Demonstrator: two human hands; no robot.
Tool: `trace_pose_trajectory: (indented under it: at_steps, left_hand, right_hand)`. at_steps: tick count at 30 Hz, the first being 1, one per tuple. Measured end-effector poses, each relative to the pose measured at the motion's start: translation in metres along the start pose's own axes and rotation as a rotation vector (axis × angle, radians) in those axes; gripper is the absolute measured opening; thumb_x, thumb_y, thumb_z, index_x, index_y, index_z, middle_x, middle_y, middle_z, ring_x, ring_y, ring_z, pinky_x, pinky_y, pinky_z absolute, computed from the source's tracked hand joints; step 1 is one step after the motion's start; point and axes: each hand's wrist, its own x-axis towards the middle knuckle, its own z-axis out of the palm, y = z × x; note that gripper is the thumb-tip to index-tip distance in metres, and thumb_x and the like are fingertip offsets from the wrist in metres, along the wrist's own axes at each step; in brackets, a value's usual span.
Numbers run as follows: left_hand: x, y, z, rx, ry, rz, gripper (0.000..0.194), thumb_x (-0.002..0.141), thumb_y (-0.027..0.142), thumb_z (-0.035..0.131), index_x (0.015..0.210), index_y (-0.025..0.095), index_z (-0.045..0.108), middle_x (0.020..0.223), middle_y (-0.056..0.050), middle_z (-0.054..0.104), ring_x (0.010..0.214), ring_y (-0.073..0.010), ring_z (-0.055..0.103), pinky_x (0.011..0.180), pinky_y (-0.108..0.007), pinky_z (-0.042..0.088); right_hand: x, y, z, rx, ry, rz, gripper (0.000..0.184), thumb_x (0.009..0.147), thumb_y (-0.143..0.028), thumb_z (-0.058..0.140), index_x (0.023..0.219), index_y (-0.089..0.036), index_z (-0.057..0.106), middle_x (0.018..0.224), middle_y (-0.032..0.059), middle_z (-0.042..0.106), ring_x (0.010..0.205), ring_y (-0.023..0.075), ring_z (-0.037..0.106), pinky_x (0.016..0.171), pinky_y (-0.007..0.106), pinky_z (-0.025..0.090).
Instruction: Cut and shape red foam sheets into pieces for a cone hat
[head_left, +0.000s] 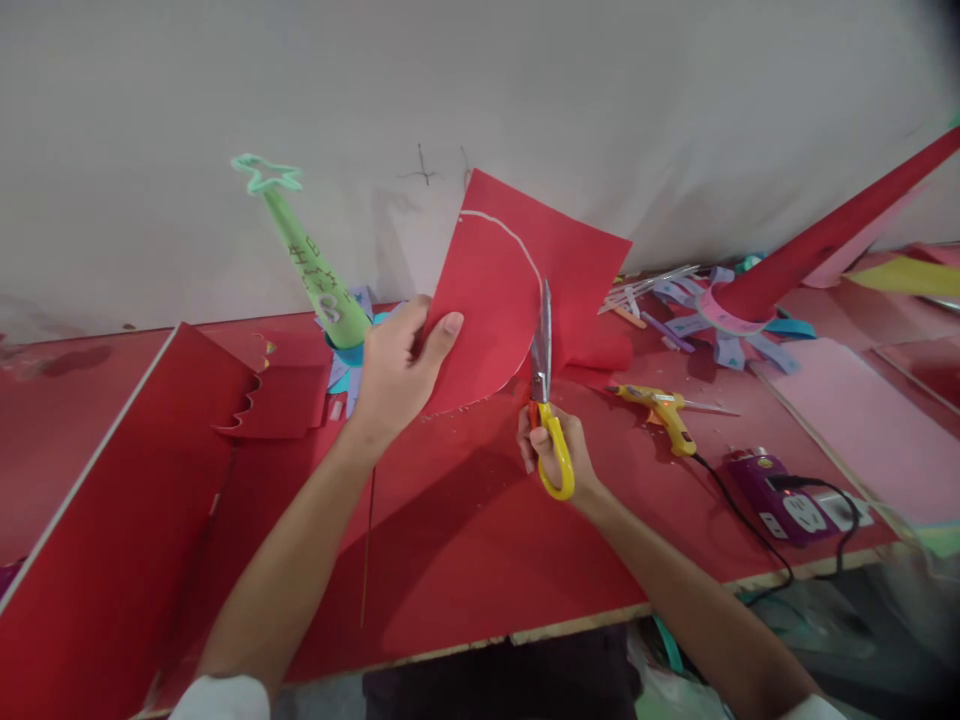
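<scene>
My left hand (401,370) grips a sheet of red paper (484,310) at its left edge, thumb on top, and holds it up above the table. A curved white line runs across the upper part of the sheet. The lower curve is a cut edge that leads to the scissors. In my right hand (559,440) are scissors (547,370) with yellow handles, my fingers through the loops. Their blades point up and lie on the paper at the white line. A strip of the sheet hangs to the right of the blades, curling near the table.
A green paper cone (319,265) stands at the left, a red cone (810,250) leans at the right. A yellow glue gun (664,408) lies beside a purple power socket (784,500) with a black cord. A red board (112,500) stands upright at left; pink paper (862,420) lies right.
</scene>
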Motion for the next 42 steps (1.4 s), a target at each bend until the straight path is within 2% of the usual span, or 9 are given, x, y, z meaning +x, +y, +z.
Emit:
trace_pose_trajectory:
  at_steps: [9, 19, 22, 27, 31, 34, 38, 42]
  left_hand:
    - [0.002, -0.003, -0.002, -0.018, 0.028, -0.018, 0.045, 0.102, 0.065, 0.064, 0.086, 0.023, 0.068, 0.069, 0.001, 0.057, 0.065, -0.0157, 0.054, 0.063, -0.029, 0.047]
    - [0.012, 0.004, -0.023, 0.097, -0.045, 0.016, 0.050, 0.106, 0.058, 0.061, 0.073, 0.022, 0.050, 0.063, 0.003, 0.040, 0.058, -0.0128, 0.043, 0.056, -0.030, 0.036]
    - [0.016, 0.004, -0.031, 0.119, -0.085, 0.016, 0.046, 0.105, 0.053, 0.061, 0.073, 0.022, 0.049, 0.063, 0.003, 0.040, 0.059, -0.0126, 0.042, 0.054, -0.029, 0.035]
    - [0.018, 0.008, -0.040, 0.143, -0.172, -0.007, 0.035, 0.104, 0.045, 0.060, 0.078, 0.022, 0.055, 0.065, 0.003, 0.046, 0.060, -0.0128, 0.044, 0.054, -0.028, 0.034]
    - [0.018, 0.012, -0.041, 0.251, -0.218, 0.012, 0.044, 0.102, 0.042, 0.062, 0.069, 0.022, 0.040, 0.060, 0.004, 0.035, 0.055, -0.0118, 0.034, 0.053, -0.030, 0.029]
    - [0.018, 0.017, -0.041, 0.275, -0.266, 0.016, 0.047, 0.101, 0.041, 0.060, 0.068, 0.023, 0.031, 0.059, 0.005, 0.029, 0.054, -0.0113, 0.030, 0.052, -0.030, 0.026]
    - [0.019, 0.022, -0.042, 0.266, -0.323, 0.011, 0.044, 0.100, 0.038, 0.058, 0.068, 0.023, 0.032, 0.059, 0.005, 0.027, 0.053, -0.0111, 0.027, 0.052, -0.030, 0.026]
    - [0.020, 0.023, -0.046, 0.286, -0.384, -0.005, 0.043, 0.100, 0.041, 0.056, 0.069, 0.023, 0.033, 0.060, 0.005, 0.031, 0.054, -0.0113, 0.032, 0.053, -0.029, 0.028]
  right_hand:
    - [-0.002, 0.001, -0.001, 0.039, -0.026, 0.037, 0.072, 0.077, -0.091, 0.074, 0.077, -0.023, 0.053, 0.051, -0.0085, 0.048, 0.035, 0.0067, 0.042, 0.034, 0.020, 0.037]
    - [-0.001, 0.012, -0.008, -0.008, -0.045, 0.069, 0.068, 0.078, -0.088, 0.076, 0.078, -0.024, 0.053, 0.049, -0.0087, 0.046, 0.035, 0.0087, 0.041, 0.033, 0.022, 0.034]
    - [0.001, 0.011, -0.010, -0.033, -0.081, 0.069, 0.071, 0.078, -0.093, 0.071, 0.079, -0.024, 0.053, 0.051, -0.0087, 0.044, 0.037, 0.0085, 0.039, 0.035, 0.023, 0.034]
    - [0.003, 0.008, -0.006, -0.054, -0.175, 0.002, 0.078, 0.077, -0.101, 0.060, 0.084, -0.024, 0.052, 0.062, -0.0070, 0.047, 0.045, 0.0081, 0.040, 0.042, 0.024, 0.037]
    - [0.004, 0.007, -0.004, -0.070, -0.242, -0.023, 0.079, 0.081, -0.103, 0.051, 0.088, -0.024, 0.051, 0.068, -0.0058, 0.047, 0.051, 0.0103, 0.043, 0.047, 0.026, 0.044]
    - [0.005, 0.007, -0.004, -0.084, -0.256, -0.059, 0.079, 0.082, -0.103, 0.047, 0.088, -0.025, 0.050, 0.070, -0.0048, 0.046, 0.056, 0.0118, 0.042, 0.051, 0.027, 0.044]
    - [0.006, 0.007, -0.004, -0.073, -0.261, -0.081, 0.076, 0.085, -0.101, 0.049, 0.090, -0.025, 0.050, 0.073, -0.0040, 0.046, 0.058, 0.0127, 0.041, 0.052, 0.028, 0.042]
    - [0.004, 0.005, -0.004, -0.083, -0.239, -0.088, 0.075, 0.086, -0.100, 0.049, 0.094, -0.025, 0.051, 0.074, -0.0039, 0.046, 0.059, 0.0130, 0.041, 0.052, 0.028, 0.041]
